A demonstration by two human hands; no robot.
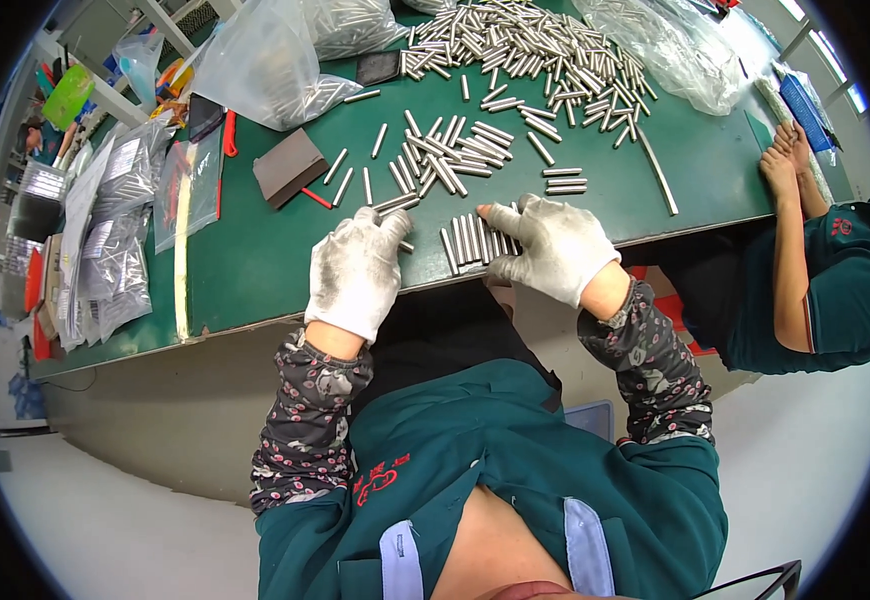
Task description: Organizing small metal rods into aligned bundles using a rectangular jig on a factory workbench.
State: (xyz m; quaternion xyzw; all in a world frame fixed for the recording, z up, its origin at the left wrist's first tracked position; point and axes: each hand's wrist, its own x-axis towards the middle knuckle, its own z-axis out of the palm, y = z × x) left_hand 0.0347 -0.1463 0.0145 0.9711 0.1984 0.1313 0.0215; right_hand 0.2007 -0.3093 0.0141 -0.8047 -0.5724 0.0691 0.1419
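Observation:
Both my hands wear white gloves with bare fingertips showing on the right one. My left hand (357, 265) is at the near edge of the table, fingers curled, with the end of a metal pin poking out beside them. Another pin (397, 203) lies against its fingertips. My right hand (560, 245) curves over the right end of a side-by-side row of short metal pins (469, 240), thumb and finger pressed to it; its palm hides part of the row. Just beyond the hands lies a loose heap of pins (445, 158).
A larger pin pile (525, 45) covers the far side of the green table (255, 265). Clear bags (255, 65) of pins, a brown block (296, 168) and a long metal strip (658, 172) lie around. A co-worker (805, 270) sits at the right, hands on the table.

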